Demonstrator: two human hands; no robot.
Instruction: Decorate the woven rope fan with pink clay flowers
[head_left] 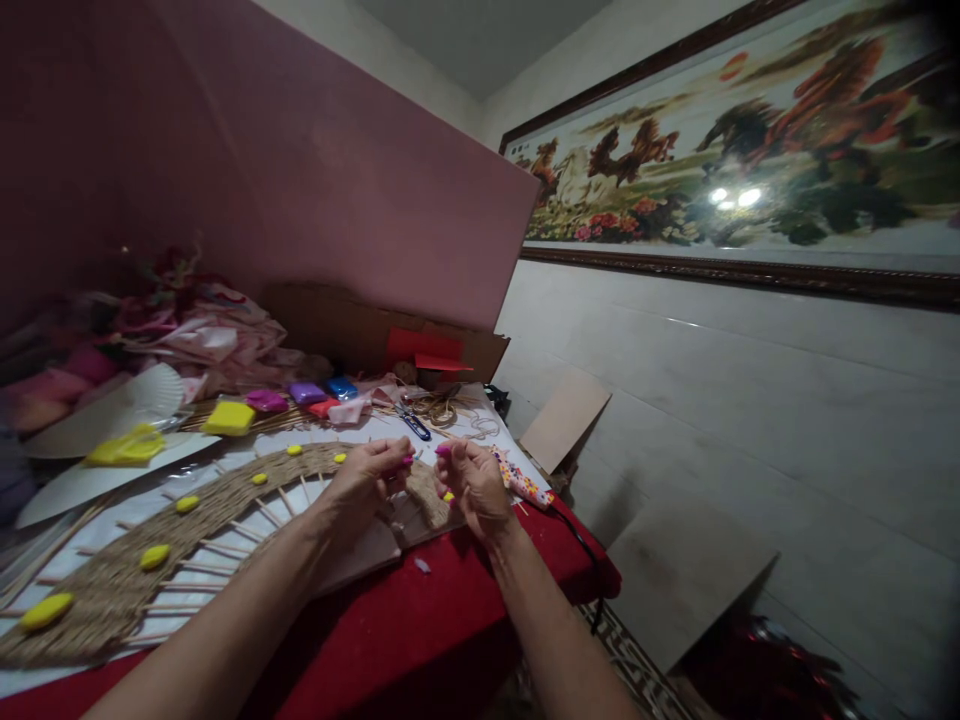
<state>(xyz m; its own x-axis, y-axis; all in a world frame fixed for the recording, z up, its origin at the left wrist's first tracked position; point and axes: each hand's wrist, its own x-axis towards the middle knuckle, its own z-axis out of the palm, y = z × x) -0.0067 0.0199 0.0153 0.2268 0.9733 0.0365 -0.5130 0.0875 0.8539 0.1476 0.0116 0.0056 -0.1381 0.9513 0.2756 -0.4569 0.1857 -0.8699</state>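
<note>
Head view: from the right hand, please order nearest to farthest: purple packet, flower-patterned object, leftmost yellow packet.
1. Flower-patterned object, just right of the right hand.
2. Purple packet, left, toward the back.
3. Leftmost yellow packet, far left.

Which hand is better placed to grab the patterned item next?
Probably your right hand: it's beside the patterned item, while your left hand is farther off. Each pinches a pink piece.

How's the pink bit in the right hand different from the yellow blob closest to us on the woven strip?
The pink bit is bright pink; the yellow blob is yellow. The pink bit is held in the right hand, while the yellow blob lies on the woven strip. Both are small, brightly coloured lumps.
</note>
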